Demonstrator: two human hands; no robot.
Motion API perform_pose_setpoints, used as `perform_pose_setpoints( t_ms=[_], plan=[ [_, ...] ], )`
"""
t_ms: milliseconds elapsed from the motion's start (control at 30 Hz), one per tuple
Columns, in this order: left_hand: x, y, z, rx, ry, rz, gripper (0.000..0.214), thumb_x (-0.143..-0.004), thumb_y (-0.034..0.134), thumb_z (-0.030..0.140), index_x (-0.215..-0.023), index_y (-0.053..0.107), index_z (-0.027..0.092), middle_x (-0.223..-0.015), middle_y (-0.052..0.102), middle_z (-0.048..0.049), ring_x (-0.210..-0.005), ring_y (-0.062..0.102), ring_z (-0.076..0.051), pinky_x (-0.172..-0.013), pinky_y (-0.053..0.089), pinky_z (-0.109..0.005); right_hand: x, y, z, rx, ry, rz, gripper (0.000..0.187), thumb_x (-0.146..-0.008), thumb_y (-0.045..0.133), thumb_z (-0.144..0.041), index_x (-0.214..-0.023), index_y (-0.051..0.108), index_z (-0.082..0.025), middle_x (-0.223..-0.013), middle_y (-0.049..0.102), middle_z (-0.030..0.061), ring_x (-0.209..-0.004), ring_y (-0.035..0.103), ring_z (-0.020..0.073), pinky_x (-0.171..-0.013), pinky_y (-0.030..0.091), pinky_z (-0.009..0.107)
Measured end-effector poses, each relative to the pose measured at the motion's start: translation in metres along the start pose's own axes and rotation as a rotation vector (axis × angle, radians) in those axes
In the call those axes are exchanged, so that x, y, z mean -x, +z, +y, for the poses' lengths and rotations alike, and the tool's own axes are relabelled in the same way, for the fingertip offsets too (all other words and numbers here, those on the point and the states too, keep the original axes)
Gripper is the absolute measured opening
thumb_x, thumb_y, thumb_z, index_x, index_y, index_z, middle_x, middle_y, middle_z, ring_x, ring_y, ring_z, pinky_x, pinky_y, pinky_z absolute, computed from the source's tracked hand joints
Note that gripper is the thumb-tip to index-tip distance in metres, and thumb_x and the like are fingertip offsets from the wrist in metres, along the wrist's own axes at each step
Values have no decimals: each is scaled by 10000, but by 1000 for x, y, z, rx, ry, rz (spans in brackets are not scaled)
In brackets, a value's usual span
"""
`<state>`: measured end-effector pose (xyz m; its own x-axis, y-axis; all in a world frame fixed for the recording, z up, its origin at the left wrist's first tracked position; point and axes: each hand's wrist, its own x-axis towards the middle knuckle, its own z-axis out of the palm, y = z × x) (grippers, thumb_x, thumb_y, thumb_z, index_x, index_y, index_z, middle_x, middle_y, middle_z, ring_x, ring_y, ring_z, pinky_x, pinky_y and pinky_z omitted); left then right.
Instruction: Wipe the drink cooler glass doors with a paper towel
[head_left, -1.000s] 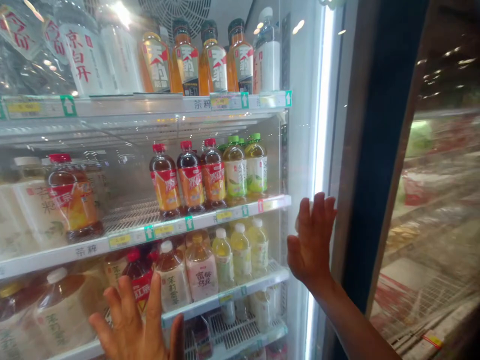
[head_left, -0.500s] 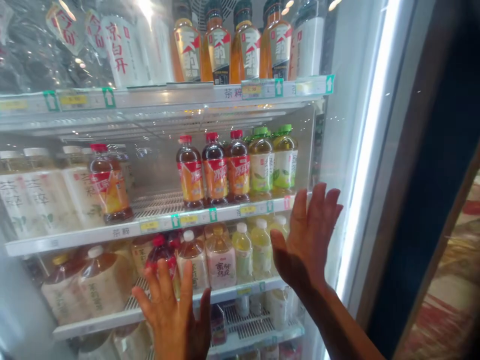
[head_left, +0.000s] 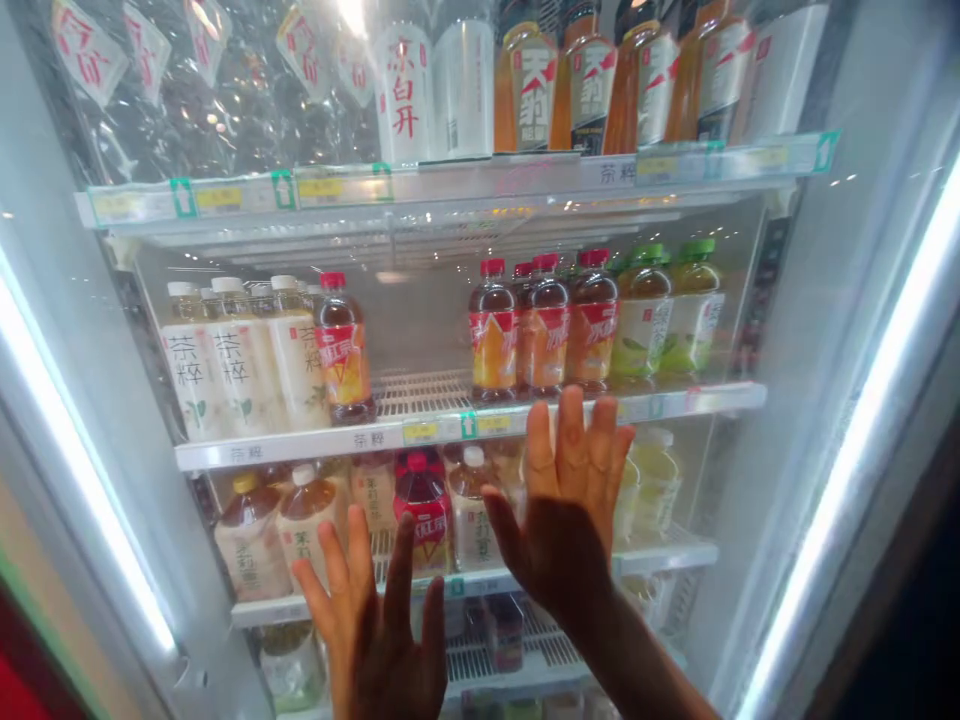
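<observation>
Fridge [head_left: 810,290]: lit inside, drinks on several tiers. Bright specks hint at glass in front; cannot confirm.

Shelves: upper [head_left: 540,185], middle [head_left: 277,446] and lower [head_left: 262,612] in view, with more partly seen below.

Light strips: left [head_left: 90,480], right [head_left: 862,420], both slanted in view.

Right hand [head_left: 566,530]: raised, back to camera, fingertips over the middle shelf's front edge in view. Grip unfolded, fingers slightly apart, thumb out; holds nothing.

Left hand [head_left: 379,630]: lower, fingers widely spread, also holding nothing. Contact: cannot tell for either hand.

Bottles: red bottle [head_left: 433,522] on the lower shelf, upright, partly behind the left index fingertip in view. White-capped bottle [head_left: 476,520] just beside it, near the right thumb. Amber bottles [head_left: 525,90] on the upper shelf; green-capped pair [head_left: 645,320] at right on the middle one.

Smallest: yellow price tags [head_left: 420,433] along the shelf edges.

Technique, judged: step in hand is holding both hands up, unfolded. Best done with wrists steady and the hands apart, so neither crosses the other. Should glass be there, light contact only; otherwise fingertips should clear the caps, since a nudge could tip neighbours.
</observation>
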<state>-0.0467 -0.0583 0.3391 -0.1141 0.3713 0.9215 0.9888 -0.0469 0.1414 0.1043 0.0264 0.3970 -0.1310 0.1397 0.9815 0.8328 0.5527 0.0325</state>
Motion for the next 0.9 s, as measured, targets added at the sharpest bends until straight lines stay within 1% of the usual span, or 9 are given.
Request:
perform_pose_setpoints(
  t_ms=[100,167,233,333,400,533,600,800,900],
  plan=[
    [3,-5,-19,36,32,19,854,-894,650,159,-1612,215,319,-1731,98,-85,-1593,65,-364,-1288,31,-641,41,13,-32,18,-45,-30,761,-1052,374,-430,-1640,60,-62,-1721,32,168,-1586,19,403,-1212,192,752],
    [5,-7,-31,65,49,23,816,-905,645,171,-1602,248,319,-1733,92,-64,-1597,79,-323,-1306,41,-573,51,20,-50,31,-51,-34,770,-1047,394,-420,-1638,60,-57,-1721,3,163,-1587,4,396,-1227,148,738],
    [7,-8,-41,86,68,22,773,-917,640,187,-1587,283,333,-1733,97,-28,-1600,79,-276,-1316,39,-509,34,24,-64,32,-15,-38,771,-1050,384,-431,-1643,49,-71,-1720,32,180,-1580,-15,420,-1204,140,774],
    [8,-10,-56,100,90,23,740,-923,641,209,-1571,314,349,-1728,118,14,-1602,64,-261,-1314,-3,-508,-4,26,-79,25,24,0,756,-1057,350,-452,-1651,25,-113,-1721,41,175,-1574,-37,435,-1175,153,809],
    [9,-14,-69,101,93,25,741,-925,643,229,-1572,306,359,-1727,118,20,-1602,53,-263,-1310,-17,-527,-3,30,-89,27,27,4,747,-1058,355,-428,-1651,19,-123,-1725,-6,146,-1578,-42,417,-1192,132,787],
    [7,-23,-98,77,101,41,790,-920,647,226,-1587,254,378,-1729,91,7,-1602,30,-268,-1306,-17,-556,59,43,-117,35,17,-40,742,-1039,407,-335,-1645,56,-91,-1727,0,126,-1590,5,366,-1242,104,698],
    [5,-26,-110,45,125,57,834,-914,640,185,-1599,207,380,-1731,70,6,-1602,22,-255,-1310,-13,-546,75,48,-130,42,11,-29,748,-1032,417,-331,-1641,69,-69,-1725,7,142,-1590,17,364,-1248,112,684],
    [9,-26,-120,25,149,42,849,-908,631,151,-1603,197,374,-1734,61,-3,-1601,22,-257,-1306,-10,-563,11,44,-144,34,97,-49,742,-1042,399,-372,-1654,63,-120,-1697,202,181,-1579,68,426,-1169,220,810],
    [12,-24,-120,20,120,48,847,-908,632,154,-1598,202,392,-1732,71,20,-1601,32,-250,-1308,-7,-558,32,47,-148,40,39,-54,749,-1038,408,-361,-1648,66,-94,-1708,163,165,-1585,97,389,-1198,281,734]
  ],
)
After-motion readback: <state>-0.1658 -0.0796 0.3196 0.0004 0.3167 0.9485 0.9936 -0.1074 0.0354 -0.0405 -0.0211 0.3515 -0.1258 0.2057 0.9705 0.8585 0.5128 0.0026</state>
